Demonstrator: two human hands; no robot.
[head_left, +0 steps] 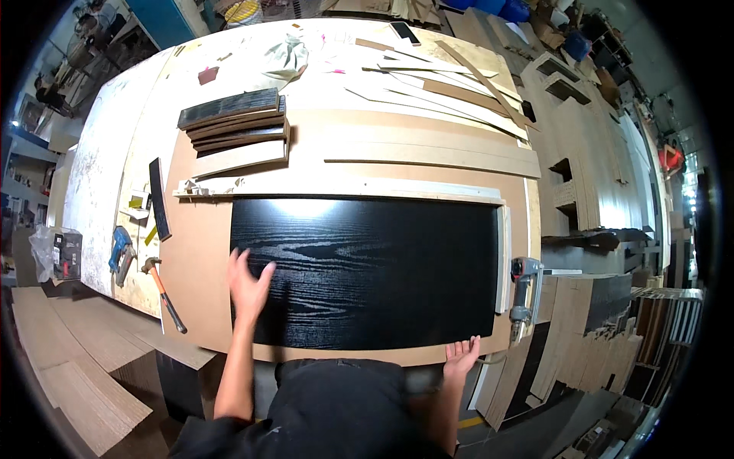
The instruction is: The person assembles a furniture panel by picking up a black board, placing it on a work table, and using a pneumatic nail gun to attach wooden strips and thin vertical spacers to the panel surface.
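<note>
1. While a pale worktable (115,138) spans the view, a black wood-grained panel (413,268) lies flat along its near side.
2. Pale strips (428,189) line the panel's far and right edges.
3. Left hand (248,287): fingers spread, at the panel's left edge.
4. Right hand (461,356): palm up, by the near right corner; I cannot tell its grip.

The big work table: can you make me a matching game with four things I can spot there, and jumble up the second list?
Things:
1. Wood-grain panel
2. Claw hammer
3. Smartphone
4. Person's left hand

Clues:
A. Near the far edge of the table
B. Fingers spread, at the panel's left end
C. Black, with pale strips along its far and right sides
D. Has an orange and black handle

Right pairs: 1-C, 2-D, 3-A, 4-B
</note>
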